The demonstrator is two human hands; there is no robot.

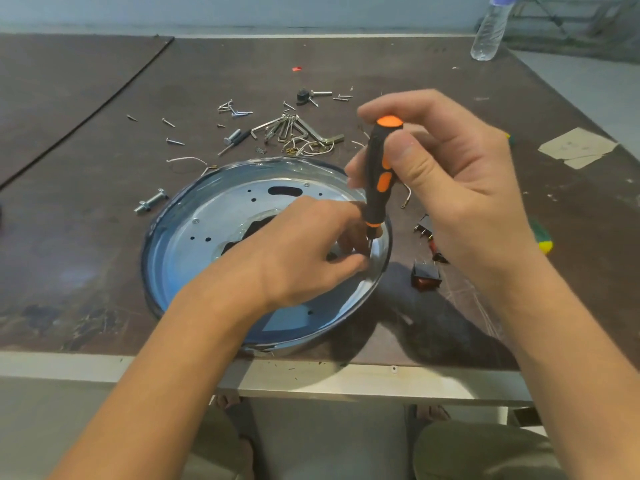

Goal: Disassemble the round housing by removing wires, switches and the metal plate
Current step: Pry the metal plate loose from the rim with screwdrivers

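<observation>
The round shiny housing [180, 244] lies at the table's near edge, with a perforated metal plate [221, 216] inside it. My right hand [450, 188] grips a black and orange screwdriver [379, 174] upright, its tip down at the plate's right side. My left hand [304, 251] reaches into the housing, its fingers curled around the screwdriver's tip; what they pinch is hidden. Two removed switches [426, 275] [424, 225] lie on the table to the right of the housing. Loose white wires [187, 160] lie behind it.
Scattered screws [235, 110], a set of hex keys [294, 128], a small screwdriver [233, 140] and a bolt [150, 201] lie behind the housing. A water bottle [488, 32] stands at the far right. Paper scraps [576, 147] and a green-yellow object [542, 235] lie at the right.
</observation>
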